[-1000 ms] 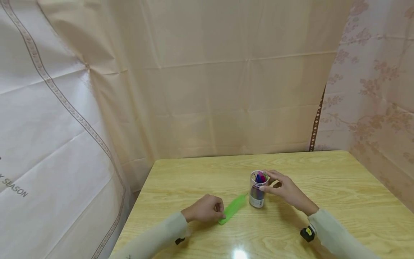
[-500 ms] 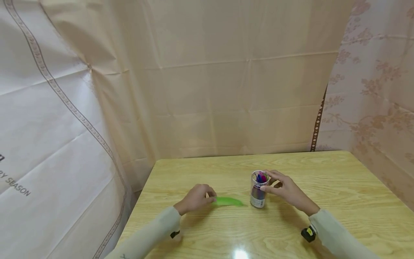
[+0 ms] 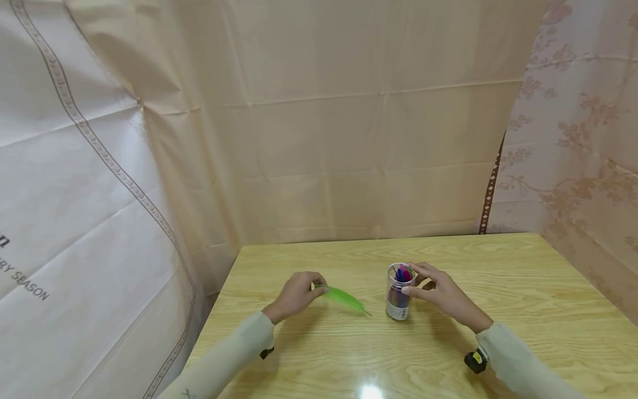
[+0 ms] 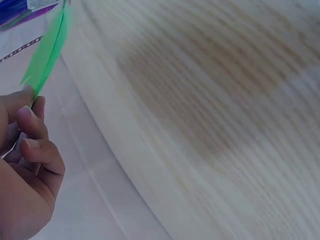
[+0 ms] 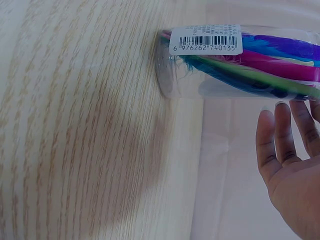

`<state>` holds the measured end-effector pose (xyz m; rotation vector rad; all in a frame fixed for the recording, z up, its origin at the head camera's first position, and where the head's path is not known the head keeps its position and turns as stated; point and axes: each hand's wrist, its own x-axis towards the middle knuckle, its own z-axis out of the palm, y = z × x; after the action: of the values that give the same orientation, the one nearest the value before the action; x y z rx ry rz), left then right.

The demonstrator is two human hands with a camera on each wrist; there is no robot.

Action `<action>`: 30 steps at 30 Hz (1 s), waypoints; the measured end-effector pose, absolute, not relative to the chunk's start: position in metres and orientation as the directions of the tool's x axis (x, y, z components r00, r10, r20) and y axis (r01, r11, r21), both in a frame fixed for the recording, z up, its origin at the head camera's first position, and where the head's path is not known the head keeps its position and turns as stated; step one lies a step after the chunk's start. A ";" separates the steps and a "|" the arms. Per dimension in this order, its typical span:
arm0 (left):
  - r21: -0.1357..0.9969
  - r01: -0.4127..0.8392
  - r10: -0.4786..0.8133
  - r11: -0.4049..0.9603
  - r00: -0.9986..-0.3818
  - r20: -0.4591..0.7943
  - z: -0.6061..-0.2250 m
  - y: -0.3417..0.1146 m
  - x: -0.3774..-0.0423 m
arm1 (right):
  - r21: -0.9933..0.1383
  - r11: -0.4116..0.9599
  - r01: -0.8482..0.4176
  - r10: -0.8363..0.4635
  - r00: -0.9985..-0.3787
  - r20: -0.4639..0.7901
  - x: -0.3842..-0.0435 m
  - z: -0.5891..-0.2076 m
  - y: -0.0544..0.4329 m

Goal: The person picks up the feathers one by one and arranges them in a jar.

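My left hand point(image 3: 297, 296) pinches one end of a green feather point(image 3: 346, 300) between thumb and fingertips. Above the table, the feather slopes down to the right, its bare quill end toward the jar. In the left wrist view, the left hand point(image 4: 30, 160) has the green feather point(image 4: 50, 50) sticking out past its fingers. A clear jar point(image 3: 397, 299) stands upright on the table, holding several coloured feathers point(image 5: 280, 55) in blue, purple, magenta and green. My right hand point(image 3: 443, 291) holds the jar near its rim, thumb in front and fingers at the far side.
The wooden table point(image 3: 309, 354) has its far edge against a hanging beige cloth point(image 3: 319, 138). Pale cloths hang at the left point(image 3: 99, 249) and right point(image 3: 583, 166). A white barcode label point(image 5: 206, 40) is on the jar's lower part.
My left hand has moved up and to the left with the green feather, which has swung so its quill end points down to the right. The right hand and jar have stayed put.
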<state>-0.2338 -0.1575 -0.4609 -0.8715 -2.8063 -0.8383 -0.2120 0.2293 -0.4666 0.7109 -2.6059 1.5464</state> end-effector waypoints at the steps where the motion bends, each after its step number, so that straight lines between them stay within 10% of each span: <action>1: 0.478 0.548 0.495 0.686 -0.834 0.245 -0.459 -0.158 -0.235 | -0.825 0.404 -0.396 -0.367 -0.896 0.251 -0.212 -0.466 0.229; 30: 0.452 0.580 0.379 0.677 -0.802 0.462 -0.420 -0.155 -0.251 | -0.831 0.403 -0.384 -0.371 -0.898 0.236 -0.214 -0.468 0.230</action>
<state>-0.2513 -0.1546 -0.4199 -0.7576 -2.5615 -0.8554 -0.2140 0.2301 -0.4681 0.7047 -2.6199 1.5567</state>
